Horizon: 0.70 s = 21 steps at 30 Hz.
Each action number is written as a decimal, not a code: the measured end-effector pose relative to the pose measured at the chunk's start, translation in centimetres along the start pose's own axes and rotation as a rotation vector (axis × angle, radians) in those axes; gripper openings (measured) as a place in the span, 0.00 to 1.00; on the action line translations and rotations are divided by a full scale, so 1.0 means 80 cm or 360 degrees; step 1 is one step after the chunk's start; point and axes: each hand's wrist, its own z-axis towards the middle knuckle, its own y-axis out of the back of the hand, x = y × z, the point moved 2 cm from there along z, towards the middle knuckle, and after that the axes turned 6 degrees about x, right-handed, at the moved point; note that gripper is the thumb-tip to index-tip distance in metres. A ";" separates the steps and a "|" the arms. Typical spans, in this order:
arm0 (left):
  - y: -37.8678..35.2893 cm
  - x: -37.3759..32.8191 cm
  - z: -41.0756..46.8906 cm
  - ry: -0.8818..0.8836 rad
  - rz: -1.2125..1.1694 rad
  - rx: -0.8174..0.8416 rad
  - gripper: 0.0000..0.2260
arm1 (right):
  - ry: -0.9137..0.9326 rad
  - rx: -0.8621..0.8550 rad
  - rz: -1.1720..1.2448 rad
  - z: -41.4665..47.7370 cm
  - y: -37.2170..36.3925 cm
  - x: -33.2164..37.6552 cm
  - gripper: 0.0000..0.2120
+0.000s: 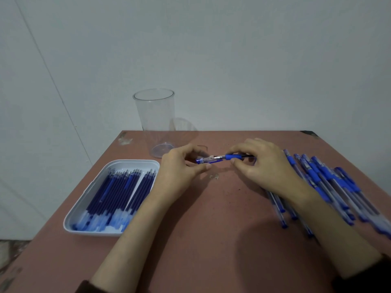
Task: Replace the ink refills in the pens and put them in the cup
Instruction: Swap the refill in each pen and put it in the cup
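Blue pen (222, 158), pinched between both hands (179, 172) (264, 166)

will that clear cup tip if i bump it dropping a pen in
The cup looks tall, empty and narrower at the base than the rim, so a knock near the top would probably tip it. Its clear wall suggests light plastic that may slide. It stands near the table's far edge, so it could fall.

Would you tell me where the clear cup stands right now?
In the head view the clear cup stands upright at the far left of the table, beyond the white refill tray and just past the left hand.
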 end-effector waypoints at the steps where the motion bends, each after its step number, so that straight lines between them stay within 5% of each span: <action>1: 0.000 0.000 0.000 -0.0004 0.0004 0.0005 0.08 | 0.0014 0.0008 0.0015 0.000 0.000 0.001 0.08; 15: -0.005 -0.003 -0.001 -0.0125 -0.0175 0.0072 0.08 | 0.0021 0.0070 0.0269 0.000 -0.007 0.010 0.08; 19: -0.012 -0.015 -0.008 -0.0210 -0.0418 0.0167 0.07 | -0.0111 0.0049 0.0136 -0.004 -0.010 0.018 0.33; 21: -0.014 -0.019 -0.011 -0.0230 -0.0538 0.0224 0.09 | -0.0181 0.0039 0.0089 -0.005 -0.010 0.023 0.37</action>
